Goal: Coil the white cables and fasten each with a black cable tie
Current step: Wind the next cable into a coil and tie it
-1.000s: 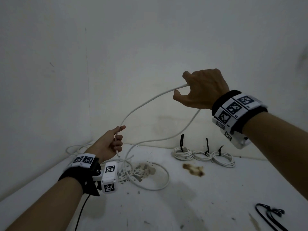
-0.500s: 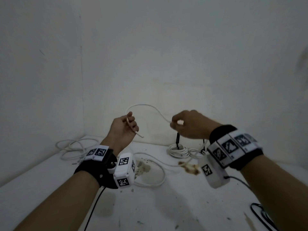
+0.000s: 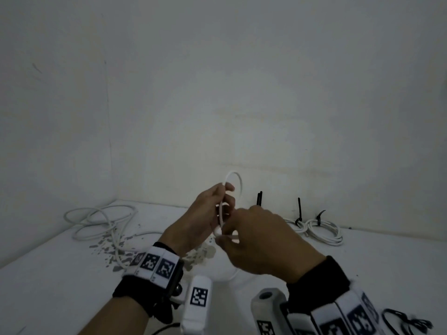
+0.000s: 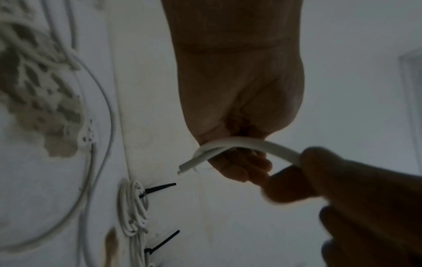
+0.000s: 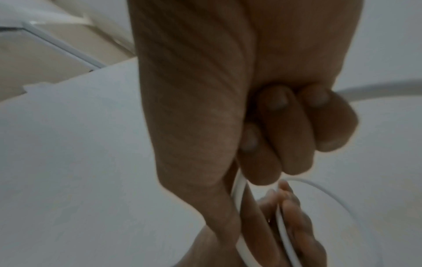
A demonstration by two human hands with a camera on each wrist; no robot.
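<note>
My left hand (image 3: 208, 213) grips a small loop of white cable (image 3: 233, 181) that stands up above its fingers, over the middle of the table. Its cut end (image 4: 189, 165) sticks out below the fist in the left wrist view. My right hand (image 3: 254, 240) meets the left from the right and pinches the same cable (image 5: 239, 191) between thumb and curled fingers. The rest of that cable trails down onto the table (image 3: 60, 286) behind my wrists.
Tied coils with upright black cable ties (image 3: 300, 210) lie against the back wall at the right (image 3: 321, 232). A loose white cable (image 3: 96, 218) sprawls at the back left. Spare black ties (image 3: 406, 322) lie at the front right edge. Peeled paint patches mark the tabletop (image 3: 111, 259).
My right hand dropped from high up and came in to meet the left. The long span of cable between them has shrunk into a small loop held in the left hand.
</note>
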